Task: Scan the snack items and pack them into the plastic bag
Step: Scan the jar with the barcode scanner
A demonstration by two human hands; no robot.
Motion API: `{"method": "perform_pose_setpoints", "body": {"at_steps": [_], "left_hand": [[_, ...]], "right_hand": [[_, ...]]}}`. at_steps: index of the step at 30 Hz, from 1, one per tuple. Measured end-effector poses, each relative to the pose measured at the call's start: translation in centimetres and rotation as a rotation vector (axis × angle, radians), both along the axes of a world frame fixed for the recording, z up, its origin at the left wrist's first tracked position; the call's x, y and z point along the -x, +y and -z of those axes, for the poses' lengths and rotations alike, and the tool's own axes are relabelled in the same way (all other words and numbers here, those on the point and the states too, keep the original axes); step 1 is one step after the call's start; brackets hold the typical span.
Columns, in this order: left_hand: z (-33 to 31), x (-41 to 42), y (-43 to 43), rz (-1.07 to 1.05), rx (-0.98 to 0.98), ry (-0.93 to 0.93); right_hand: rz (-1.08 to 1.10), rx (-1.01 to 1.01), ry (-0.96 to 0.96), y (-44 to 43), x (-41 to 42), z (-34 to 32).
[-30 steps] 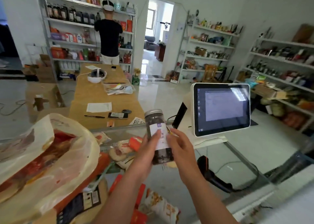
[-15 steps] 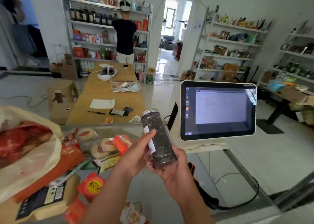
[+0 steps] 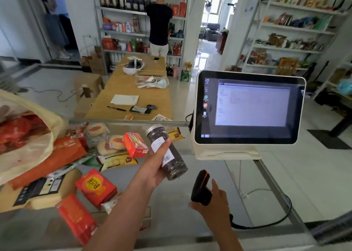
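Note:
My left hand point(image 3: 155, 166) grips a clear jar point(image 3: 167, 153) of dark contents with a silver lid and a white barcode label, tilted above the glass counter point(image 3: 219, 176). Below and to the right of it, my right hand point(image 3: 213, 201) holds the black handheld scanner point(image 3: 201, 187) by its handle, its head pointing up toward the jar. A pale plastic bag point(image 3: 24, 144) with red packets inside lies at the left. Several snack packs are spread on the counter, among them a red box point(image 3: 96, 188) and an orange box point(image 3: 134, 145).
A white checkout screen point(image 3: 249, 109) stands on the counter at the right, the scanner's cable point(image 3: 266, 220) looping below it. Beyond the counter is a wooden table point(image 3: 129, 90), and a person point(image 3: 159, 20) stands at the back shelves point(image 3: 122, 27).
My right hand let go of the jar, dropped to the counter and took hold of the scanner. The left hand alone now holds the jar, tilted more.

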State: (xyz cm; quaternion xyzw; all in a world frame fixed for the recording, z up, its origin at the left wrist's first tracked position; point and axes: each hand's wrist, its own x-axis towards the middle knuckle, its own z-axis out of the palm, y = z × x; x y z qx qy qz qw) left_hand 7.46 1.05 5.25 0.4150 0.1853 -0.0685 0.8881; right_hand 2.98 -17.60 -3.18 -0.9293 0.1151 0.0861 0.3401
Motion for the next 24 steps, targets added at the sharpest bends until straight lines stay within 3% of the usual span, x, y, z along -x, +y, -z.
{"method": "perform_pose_setpoints", "body": {"at_steps": [2, 5, 10, 17, 24], "left_hand": [[0.4, -0.4, -0.4, -0.007, 0.034, -0.009], [0.3, -0.6, -0.7, -0.001, 0.045, -0.026], [0.4, -0.6, -1.8, -0.002, -0.123, -0.088], [0.5, -0.8, -3.1, 0.043, -0.193, -0.064], [1.0, -1.4, -3.8, 0.045, -0.199, -0.101]], "right_hand": [[-0.071, 0.129, -0.016, 0.2, -0.2, 0.9], [-0.054, 0.172, -0.078, 0.2, -0.9, 1.1], [-0.083, 0.055, -0.204, -1.1, -0.5, -1.7], [-0.061, -0.100, -0.374, -2.6, 1.0, -9.8], [-0.021, -0.268, -0.195, -3.0, 3.3, -14.6]]}}
